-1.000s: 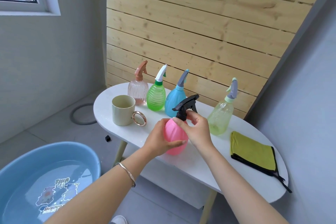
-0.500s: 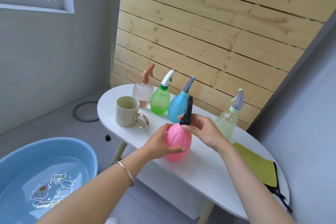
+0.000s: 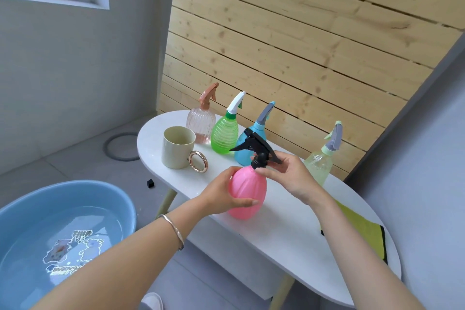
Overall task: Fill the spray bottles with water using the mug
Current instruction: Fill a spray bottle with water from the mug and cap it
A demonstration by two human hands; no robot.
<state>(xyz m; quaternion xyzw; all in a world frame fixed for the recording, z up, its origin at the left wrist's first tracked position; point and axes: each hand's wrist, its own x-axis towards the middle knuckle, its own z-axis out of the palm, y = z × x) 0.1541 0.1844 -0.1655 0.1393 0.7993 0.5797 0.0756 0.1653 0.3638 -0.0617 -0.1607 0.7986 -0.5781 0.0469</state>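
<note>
Right, the pink bottle (image 3: 247, 192) stands on the desk (image 3: 289, 231), near its front edge, and both hands are on it. Left hand (image 3: 224, 192) is wrapped round the belly, fingers (image 3: 245, 202) closed on the plastic, holding it steady. Right hand (image 3: 289, 173) pinches the black sprayer (image 3: 256, 151) at the collar, fingertips closed on the cap, with the nozzle pointing left. That looks like the unscrewing step: head comes off before any water goes in. Whether the thread is already loose, I cannot tell from here.

Next move, by my reading, calls for lifting the sprayer clear with its dip tube, setting it down, then reaching for the mug (image 3: 177, 147), which sits just left, empty as far as one can see, ring handle facing us. The water is in the blue basin (image 3: 120, 199) on the floor, down to the left, so the mug must dip there and come back up.

Behind stand four more bottles: peach (image 3: 200, 126), green (image 3: 224, 136), blue (image 3: 245, 151) partly hidden by the sprayer, and pale green (image 3: 318, 165) on the right, close behind the right hand. All have their heads on. A yellow cloth (image 3: 362, 236) lies on the desk's right end. Main worry: the narrow neck for pouring, and an elbow knocking that pale green one.
</note>
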